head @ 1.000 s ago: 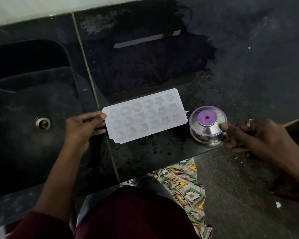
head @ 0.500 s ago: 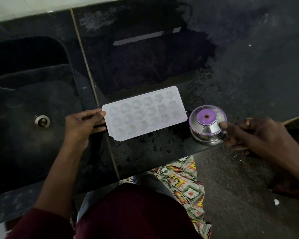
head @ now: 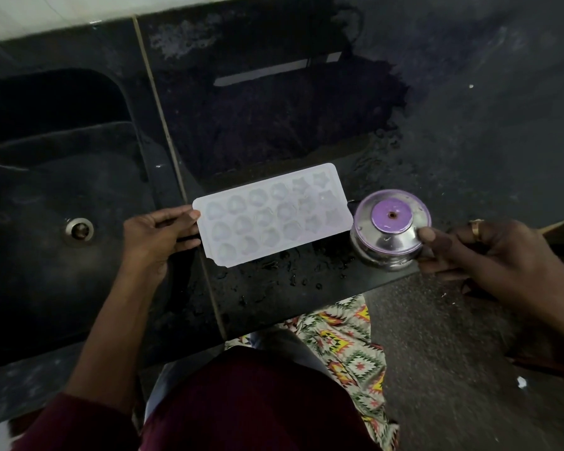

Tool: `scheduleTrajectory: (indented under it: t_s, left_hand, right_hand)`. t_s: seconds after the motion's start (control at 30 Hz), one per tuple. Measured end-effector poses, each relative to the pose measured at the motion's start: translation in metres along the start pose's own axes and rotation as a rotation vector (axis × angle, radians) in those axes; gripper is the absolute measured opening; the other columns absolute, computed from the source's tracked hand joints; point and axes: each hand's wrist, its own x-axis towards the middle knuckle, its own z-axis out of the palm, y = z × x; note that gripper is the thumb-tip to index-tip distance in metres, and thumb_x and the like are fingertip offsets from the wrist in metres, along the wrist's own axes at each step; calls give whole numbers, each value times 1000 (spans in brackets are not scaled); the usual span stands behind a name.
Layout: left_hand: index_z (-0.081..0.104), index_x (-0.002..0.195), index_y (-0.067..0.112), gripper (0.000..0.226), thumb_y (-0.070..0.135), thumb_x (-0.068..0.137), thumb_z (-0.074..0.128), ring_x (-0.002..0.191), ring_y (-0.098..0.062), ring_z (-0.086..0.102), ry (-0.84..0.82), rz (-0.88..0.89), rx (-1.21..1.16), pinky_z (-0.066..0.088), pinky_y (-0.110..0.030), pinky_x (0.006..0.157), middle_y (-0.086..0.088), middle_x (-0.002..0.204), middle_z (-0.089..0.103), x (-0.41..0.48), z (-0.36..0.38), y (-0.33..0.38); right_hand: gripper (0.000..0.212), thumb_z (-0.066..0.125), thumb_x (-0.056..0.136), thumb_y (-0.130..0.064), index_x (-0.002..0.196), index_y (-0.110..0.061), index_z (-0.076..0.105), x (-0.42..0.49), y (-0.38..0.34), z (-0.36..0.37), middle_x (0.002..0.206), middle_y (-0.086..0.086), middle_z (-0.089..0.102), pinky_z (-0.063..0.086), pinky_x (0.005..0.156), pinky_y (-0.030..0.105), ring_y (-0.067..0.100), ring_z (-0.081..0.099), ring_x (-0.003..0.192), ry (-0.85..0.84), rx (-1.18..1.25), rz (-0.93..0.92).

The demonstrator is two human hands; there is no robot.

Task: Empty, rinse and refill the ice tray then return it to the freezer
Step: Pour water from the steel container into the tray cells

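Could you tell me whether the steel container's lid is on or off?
On: the purple-centred lid sits over the steel container, gripped by the right hand.

The left hand (head: 157, 236) pinches the end of a white ice tray (head: 272, 214) on a wet black counter (head: 274, 125). The right hand (head: 489, 252) grips a steel container (head: 389, 231) just beside it; a sink (head: 46, 190) lies left.
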Motion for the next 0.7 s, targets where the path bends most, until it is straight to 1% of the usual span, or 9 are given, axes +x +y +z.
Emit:
scheduleTrajectory:
  t_s: [0.1,0.2,0.23,0.33,0.43,0.53,0.7]
  left_hand:
    - [73,94,8,12,9,84,78,64,-9,73,3,-2,-8,57,-21,53,1,70,76,0,0,0]
    - [73,94,8,11,9,84,78,65,-10,74,-1,0,-11,57,-21,54,0,72,77,-1,0,0]
    - [74,94,8,11,9,84,78,66,-10,74,-1,0,-9,57,-21,55,0,72,77,-1,-1,0]
    - [74,95,7,13,10,84,79,66,-10,74,1,-2,-5,57,-21,55,0,72,77,-1,-1,0]
    - [74,94,7,13,10,83,79,66,-11,74,5,0,-7,57,-21,55,0,72,77,-1,-1,-1]
    - [74,95,8,13,11,83,79,68,-12,75,1,0,-9,57,-22,55,-1,74,77,0,-2,-2]
    - [74,95,8,13,12,83,79,69,-12,75,-9,-1,-12,58,-22,56,-2,75,78,1,-3,-3]
  right_hand:
    - [51,54,78,-82,77,-37,76,0,-5,1,70,-12,75,57,51,37,6,73,63,11,-8,-45]
    - [36,59,82,-69,73,-38,75,1,-8,4,67,-14,74,56,51,35,3,72,60,11,-40,-67]
    - [34,60,82,-65,71,-37,75,2,-9,5,66,-15,74,56,52,33,2,71,59,7,-55,-73]
    - [39,60,82,-62,64,-31,75,3,-11,9,62,-12,72,54,49,27,2,69,55,-2,-95,-96]
    - [40,59,83,-59,60,-29,73,4,-13,13,58,-14,70,50,47,22,1,66,49,14,-148,-150]
    - [40,58,83,-59,60,-30,72,6,-12,16,56,-15,68,51,54,25,2,66,49,16,-181,-150]
    - [42,56,84,-60,60,-30,73,8,-10,17,56,-17,68,51,61,23,0,65,50,9,-195,-155]
